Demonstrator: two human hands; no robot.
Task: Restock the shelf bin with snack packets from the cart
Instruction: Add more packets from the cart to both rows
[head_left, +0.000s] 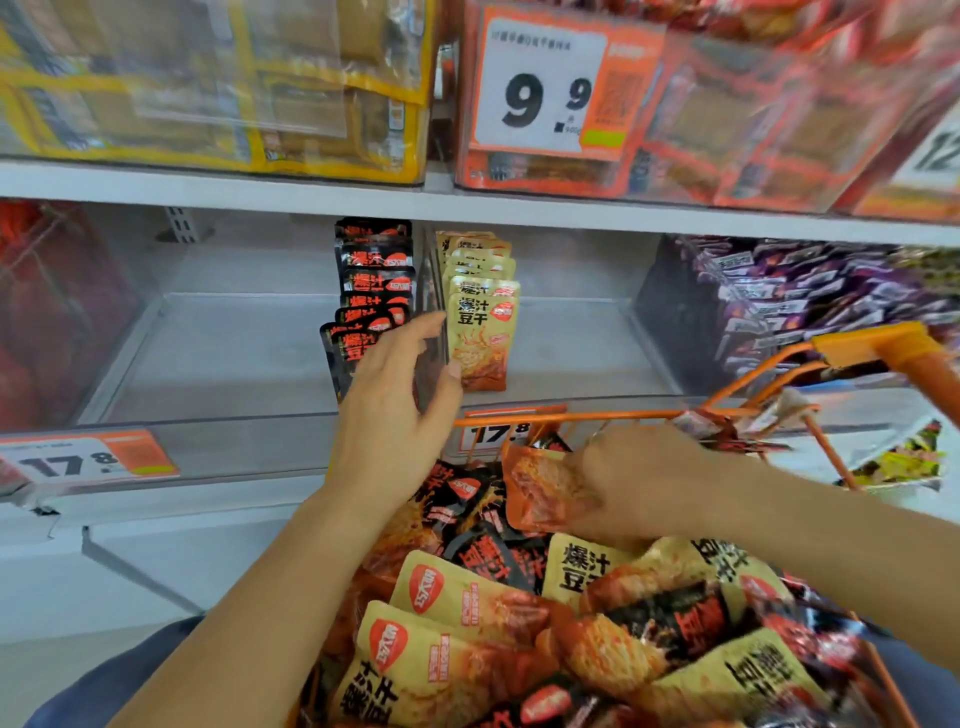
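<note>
L hand (387, 410) open, fingers spread, thumb touching front yellow packet (480, 338) in clear shelf bin (234, 447); black packets (374, 291) stacked just beside. R hand (639, 478) blurred, gripping orange packet (540, 488) over cart (857, 353) heaped w/ yellow + black packs. Finger detail on R unclear.

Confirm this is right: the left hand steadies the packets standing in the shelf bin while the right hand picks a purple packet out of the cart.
Not quite. The head view shows the right hand gripping an orange packet over the cart, not a purple one. The left hand does rest against the packets standing in the shelf bin.
</note>
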